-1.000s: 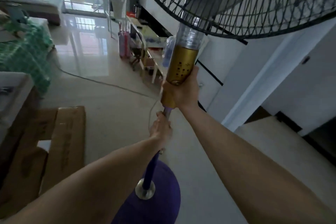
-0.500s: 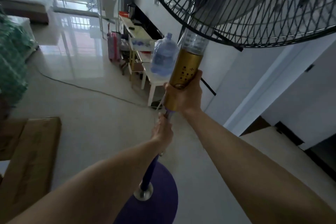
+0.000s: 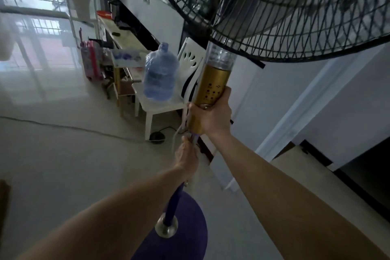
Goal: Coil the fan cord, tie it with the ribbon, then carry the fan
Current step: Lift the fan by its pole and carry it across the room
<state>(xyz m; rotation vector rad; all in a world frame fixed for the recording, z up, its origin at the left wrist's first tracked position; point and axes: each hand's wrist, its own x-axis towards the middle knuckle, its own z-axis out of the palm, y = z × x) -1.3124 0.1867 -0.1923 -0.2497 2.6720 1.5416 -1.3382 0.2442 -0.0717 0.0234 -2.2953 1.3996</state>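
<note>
Right hand (image 3: pixel 213 118) has a closed grip on the fan (image 3: pixel 211 82) at its gold column; left hand (image 3: pixel 186 157) clasps the purple pole below. Cage cut off at top, base partly cropped, cord (image 3: pixel 179 131) mostly hidden.

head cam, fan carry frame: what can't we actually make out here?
- Cord and ribbon: only pale strands show beside the pole; the left hand covers the rest, so the tie cannot be confirmed.
- Fan head: cut off by the top and right edges.
- Purple base: cut off by the bottom edge and partly hidden by the left forearm.
- Gold column: button marks too small to read; its lower part is covered by the right hand.
</note>
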